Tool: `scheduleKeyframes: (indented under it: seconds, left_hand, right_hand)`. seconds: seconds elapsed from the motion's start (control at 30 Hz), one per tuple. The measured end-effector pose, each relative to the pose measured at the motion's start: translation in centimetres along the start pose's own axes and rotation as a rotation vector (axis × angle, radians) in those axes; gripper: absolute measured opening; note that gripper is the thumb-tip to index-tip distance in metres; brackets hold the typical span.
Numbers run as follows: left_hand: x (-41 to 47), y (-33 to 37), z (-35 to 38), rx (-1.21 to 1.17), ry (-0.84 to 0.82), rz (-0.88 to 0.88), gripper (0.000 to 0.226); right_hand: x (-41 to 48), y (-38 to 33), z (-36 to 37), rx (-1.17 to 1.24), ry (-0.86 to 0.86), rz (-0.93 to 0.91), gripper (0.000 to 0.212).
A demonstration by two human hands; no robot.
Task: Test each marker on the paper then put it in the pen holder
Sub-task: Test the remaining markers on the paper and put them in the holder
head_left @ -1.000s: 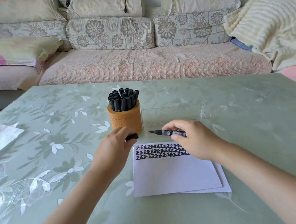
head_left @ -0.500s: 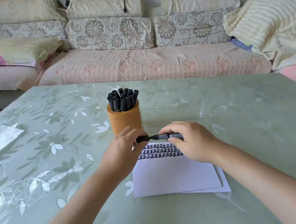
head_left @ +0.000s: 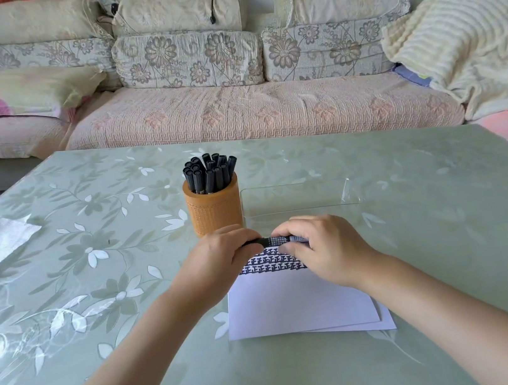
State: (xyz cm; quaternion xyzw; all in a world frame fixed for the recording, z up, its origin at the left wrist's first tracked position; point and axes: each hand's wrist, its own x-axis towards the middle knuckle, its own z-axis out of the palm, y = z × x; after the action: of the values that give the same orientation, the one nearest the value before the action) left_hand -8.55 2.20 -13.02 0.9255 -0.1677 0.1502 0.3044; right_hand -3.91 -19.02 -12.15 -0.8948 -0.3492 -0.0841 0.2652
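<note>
I see the green floral table (head_left: 417,234) carrying everything. White paper (head_left: 296,304) lies just in front of the pen holder (head_left: 214,211), and a clear tray (head_left: 299,198) sits just right of the holder. The left hand (head_left: 220,260) and right hand (head_left: 323,248) each curl their fingers round one end of a black marker (head_left: 273,241), level in front of the holder and above the paper's far edge.

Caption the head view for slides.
Left hand and right hand grip a black marker over white paper, near the round orange pen holder.
</note>
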Motion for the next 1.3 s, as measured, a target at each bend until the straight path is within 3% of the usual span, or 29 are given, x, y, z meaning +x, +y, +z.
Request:
scheduleKeyframes:
  seconds: [0.43, 0.57, 0.67, 0.73, 0.87, 0.93, 1.0, 1.17, 1.3]
  left_hand:
    - [1.9, 0.5, -0.9, 0.116, 0.049, 0.159, 0.015]
    - [3.9, 0.8, -2.3, 0.099, 0.337, 0.155, 0.023]
    - [5.3, -0.7, -3.9, 0.038, 0.614, -0.026, 0.023]
    - [5.7, -2.5, -4.6, -0.027, 0.665, -0.188, 0.033]
    - [6.2, -5.2, -5.3, -0.264, 0.535, -0.412, 0.066]
    - [6.4, -5.9, -5.4, -0.393, 0.435, -0.457, 0.084]
    - [6.7, -6.4, -5.2, -0.483, 0.344, -0.478, 0.093]
    - [7.2, -7.2, -4.3, -0.466, 0.254, -0.487, 0.093]
    - [7.4, -7.2, -4.4, -0.374, 0.247, -0.440, 0.081]
  right_hand:
    - [1.0, -0.3, -1.2, -0.077, -0.189, 0.041, 0.021]
    - [2.5, -0.3, -1.5, 0.099, -0.084, 0.127, 0.015]
    - [3.8, -0.4, -1.6, 0.233, 0.090, 0.154, 0.012]
    - [5.1, -0.7, -2.0, 0.331, 0.194, 0.180, 0.010]
    - [9.2, -1.4, -2.2, 0.494, 0.354, 0.272, 0.004]
    - [11.2, -1.7, -1.8, 0.539, 0.418, 0.316, 0.010]
    - [12.8, -2.0, -1.3, 0.592, 0.465, 0.329, 0.002]
    - [14.5, -2.4, 0.0, 0.609, 0.427, 0.365, 0.003]
    - [15.1, -2.0, 1.1, 0.554, 0.342, 0.367, 0.014]
